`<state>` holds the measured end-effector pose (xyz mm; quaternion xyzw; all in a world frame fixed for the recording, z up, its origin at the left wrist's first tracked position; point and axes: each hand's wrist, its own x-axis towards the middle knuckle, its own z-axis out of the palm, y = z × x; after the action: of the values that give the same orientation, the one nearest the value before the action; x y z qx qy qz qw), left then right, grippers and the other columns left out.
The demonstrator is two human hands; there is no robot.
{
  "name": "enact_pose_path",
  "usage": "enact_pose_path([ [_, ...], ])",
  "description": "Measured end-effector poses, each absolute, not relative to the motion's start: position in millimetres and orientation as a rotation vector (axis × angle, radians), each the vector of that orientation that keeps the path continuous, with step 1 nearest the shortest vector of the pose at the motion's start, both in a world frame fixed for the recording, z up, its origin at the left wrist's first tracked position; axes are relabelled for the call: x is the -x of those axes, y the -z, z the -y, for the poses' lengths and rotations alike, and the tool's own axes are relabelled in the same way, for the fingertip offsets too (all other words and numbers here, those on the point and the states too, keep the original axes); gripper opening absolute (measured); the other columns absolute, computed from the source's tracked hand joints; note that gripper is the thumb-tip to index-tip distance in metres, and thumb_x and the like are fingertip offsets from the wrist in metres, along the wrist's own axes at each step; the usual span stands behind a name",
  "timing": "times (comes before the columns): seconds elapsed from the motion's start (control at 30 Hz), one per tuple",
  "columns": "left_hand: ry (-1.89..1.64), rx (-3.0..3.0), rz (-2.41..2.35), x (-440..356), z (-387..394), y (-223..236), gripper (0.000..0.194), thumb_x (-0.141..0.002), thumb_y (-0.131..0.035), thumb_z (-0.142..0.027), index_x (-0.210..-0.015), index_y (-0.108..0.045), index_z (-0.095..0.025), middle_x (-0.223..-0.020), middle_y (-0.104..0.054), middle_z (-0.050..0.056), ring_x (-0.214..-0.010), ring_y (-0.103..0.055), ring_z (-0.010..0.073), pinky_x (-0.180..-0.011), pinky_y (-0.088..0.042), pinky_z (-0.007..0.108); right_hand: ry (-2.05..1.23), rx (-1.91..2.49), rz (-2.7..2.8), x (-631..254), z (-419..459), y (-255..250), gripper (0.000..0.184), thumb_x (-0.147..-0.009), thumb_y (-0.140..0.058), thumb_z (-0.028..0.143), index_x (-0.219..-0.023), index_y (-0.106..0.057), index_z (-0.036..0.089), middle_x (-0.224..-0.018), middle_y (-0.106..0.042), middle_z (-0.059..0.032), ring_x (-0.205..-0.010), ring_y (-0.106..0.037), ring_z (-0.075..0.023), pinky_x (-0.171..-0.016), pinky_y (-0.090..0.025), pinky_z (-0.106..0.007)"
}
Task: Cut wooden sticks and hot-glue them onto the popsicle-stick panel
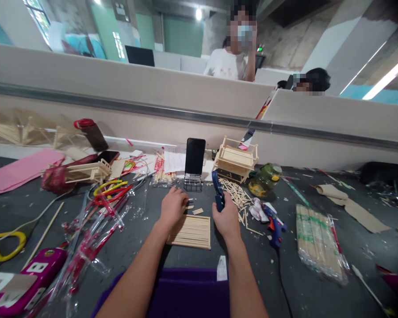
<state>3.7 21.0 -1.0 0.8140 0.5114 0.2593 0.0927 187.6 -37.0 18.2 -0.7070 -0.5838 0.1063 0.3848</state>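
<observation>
Hands apart: right hand (227,216) grips blue hand tool (220,201); left hand (174,206), hold unclear, at far left of stick panel (191,234). Panel lies flat between; light, square-on tool work would suit it.

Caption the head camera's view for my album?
Left hand at a wooden-stick panel, right hand holding a blue tool.

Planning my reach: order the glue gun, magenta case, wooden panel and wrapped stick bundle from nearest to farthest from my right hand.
1. Wooden panel, just left of the right hand
2. Glue gun, to the right
3. Wrapped stick bundle, farther right
4. Magenta case, far left
</observation>
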Motion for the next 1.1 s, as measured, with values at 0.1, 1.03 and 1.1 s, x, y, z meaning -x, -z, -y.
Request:
enact_pose_path([
  [0.1,-1.010,-2.118,-1.404,-3,-18,-6,0.012,-0.080,-0.056,-0.020,-0.081,-0.068,-0.021,-0.080,-0.066,0.004,-0.080,-0.052,0.0198,-0.069,-0.039,0.030,-0.294,1.792,1.495,-191,38,-19,0.032,-0.077,-0.049,0.024,-0.109,-0.050,0.021,-0.090,-0.064,-0.0065,-0.080,-0.061,-0.0226,-0.070,-0.046,-0.032],
  [1.03,-1.281,-1.750,-0.866,4,0,-47,0.019,-0.083,-0.055,-0.021,-0.088,-0.073,-0.021,-0.089,-0.061,0.006,-0.089,-0.053,0.0210,-0.082,-0.042,0.033,-0.045,1.631,1.939,-176,46,-34,0.041,-0.067,-0.054,0.017,-0.108,-0.052,0.017,-0.093,-0.057,-0.0086,-0.087,-0.050,-0.0245,-0.076,-0.035,-0.033],
  [1.1,-1.274,-1.756,-0.870,4,0,-47,0.019,-0.083,-0.055,-0.020,-0.088,-0.073,-0.021,-0.089,-0.061,0.006,-0.090,-0.053,0.0212,-0.082,-0.042,0.033,-0.045,1.620,1.937,-176,46,-34,0.040,-0.068,-0.054,0.018,-0.108,-0.052,0.016,-0.093,-0.057,-0.0086,-0.087,-0.050,-0.0244,-0.076,-0.035,-0.033],
])
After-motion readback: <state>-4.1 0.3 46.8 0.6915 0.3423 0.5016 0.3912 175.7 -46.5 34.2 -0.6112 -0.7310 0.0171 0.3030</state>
